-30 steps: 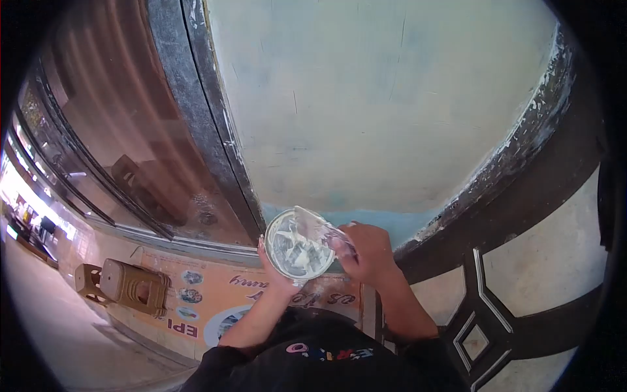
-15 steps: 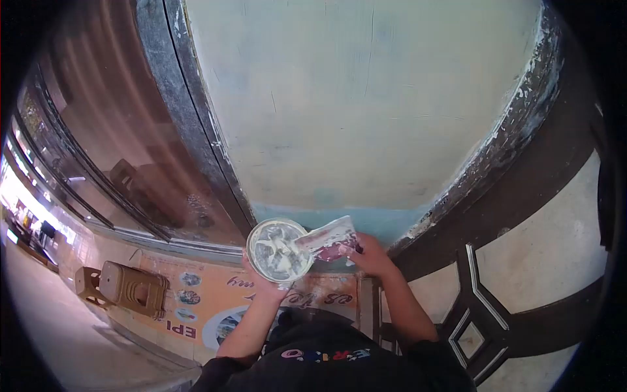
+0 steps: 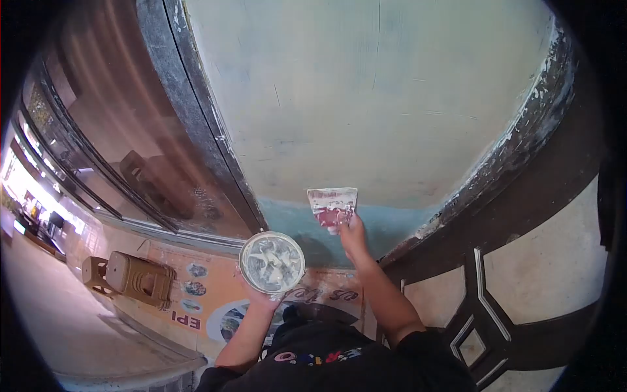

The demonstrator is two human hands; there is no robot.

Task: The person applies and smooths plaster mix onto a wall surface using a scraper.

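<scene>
I see the scraper (image 3: 332, 198) at the centre of the frame, white paste on its blade, in front of the wall's blue band (image 3: 405, 222). The right hand (image 3: 353, 232) grips it; the left hand (image 3: 262, 298) supports the tub (image 3: 272, 233) of paste, lower left of it. I judge this as handling a loaded blade; moving it calls for a steady angle and the tub kept level. I can't tell whether blade and wall touch. The tub hides most left fingers; the bright far-left area is blurred.
</scene>
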